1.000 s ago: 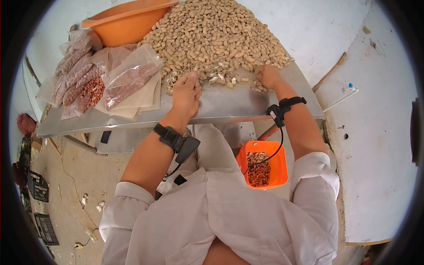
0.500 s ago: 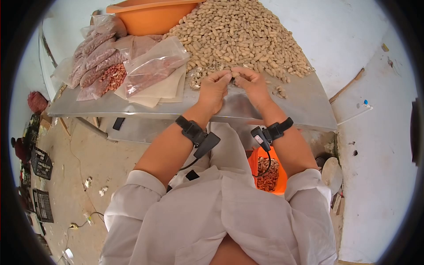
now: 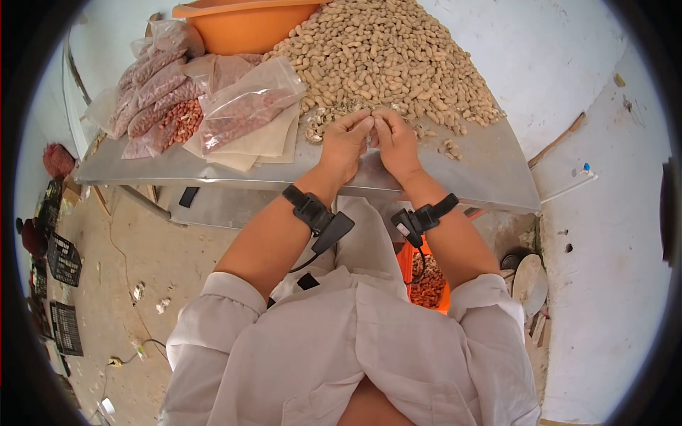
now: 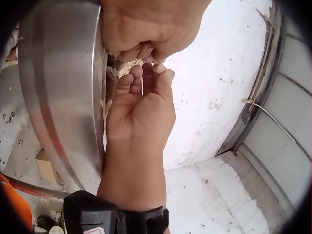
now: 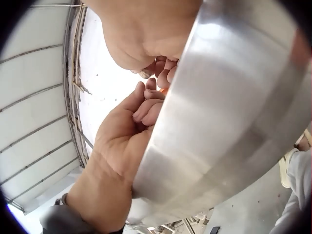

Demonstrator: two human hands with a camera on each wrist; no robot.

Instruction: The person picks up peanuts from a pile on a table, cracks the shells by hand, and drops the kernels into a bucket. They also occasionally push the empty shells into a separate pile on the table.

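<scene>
Left hand [image 3: 344, 145] and right hand [image 3: 396, 144] meet fingertip to fingertip, both pinching one peanut [image 4: 127, 68] at the near edge of the heap [image 3: 383, 57], above the counter [image 3: 462, 177]. The peanut sits between the two hands, equally close to each; its long axis cannot be told.

Bench [image 3: 490, 177]: sheet metal, brushed, dull sheen; rolled front edge glossier.
Peanut heap [image 3: 383, 50]: tan shells, matt, rough, netted.
Peanut [image 4: 158, 68] at the fingers [image 4: 141, 85]: same dry husk.
Bags [image 3: 245, 106]: clear plastic, glossy, crinkled.
Basin [image 3: 241, 25]: orange plastic, smooth.
Shirt [image 3: 355, 355]: pale woven cloth, matt, creased.
Wall [image 3: 568, 50]: whitewashed, rough, speckled.
</scene>
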